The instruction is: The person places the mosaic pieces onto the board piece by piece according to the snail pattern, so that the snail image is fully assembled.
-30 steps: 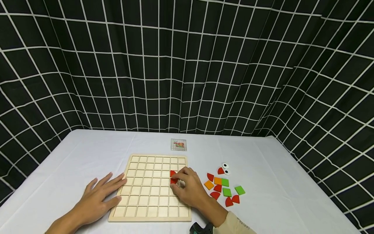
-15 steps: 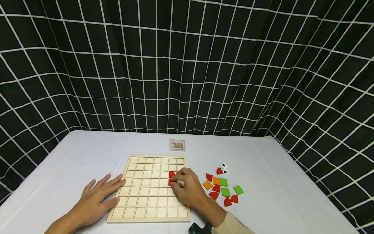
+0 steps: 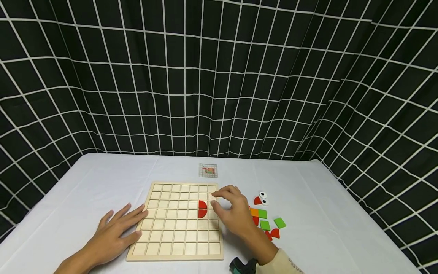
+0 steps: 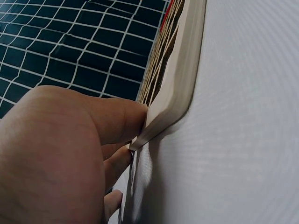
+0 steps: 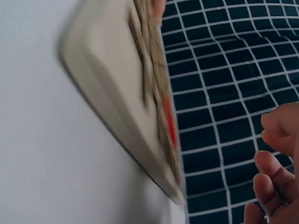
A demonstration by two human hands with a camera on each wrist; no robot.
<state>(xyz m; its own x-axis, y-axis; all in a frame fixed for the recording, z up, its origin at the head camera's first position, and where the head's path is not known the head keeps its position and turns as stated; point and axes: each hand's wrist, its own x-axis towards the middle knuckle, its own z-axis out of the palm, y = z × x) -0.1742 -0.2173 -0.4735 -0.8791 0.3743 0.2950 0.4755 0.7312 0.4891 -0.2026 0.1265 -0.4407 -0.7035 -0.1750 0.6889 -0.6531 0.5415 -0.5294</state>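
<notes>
A pale wooden grid board (image 3: 171,236) lies on the white table. Two red quarter-circle tiles, an upper one (image 3: 202,204) and a lower one (image 3: 202,213), sit in neighbouring cells near its right side and together form a half disc. My left hand (image 3: 116,232) rests at the board's left edge with fingers extended; in the left wrist view its fingertips touch the board's rim (image 4: 182,70). Above the right edge hovers my right hand (image 3: 236,211), thumb and index finger apart. The right wrist view shows that hand (image 5: 282,163) holding nothing, off the blurred board (image 5: 107,60).
Right of the board lie loose tiles: green ones (image 3: 265,225), an orange one (image 3: 254,212) and red quarter circles (image 3: 275,233), some hidden by my right hand. Two white eye discs (image 3: 262,194) lie farther back. A small picture card (image 3: 208,170) lies behind the board.
My right hand has let go of the lower red quarter-circle tile and moved right and up, its fingers spreading. Both red tiles now show fully. The left hand has stayed in place.
</notes>
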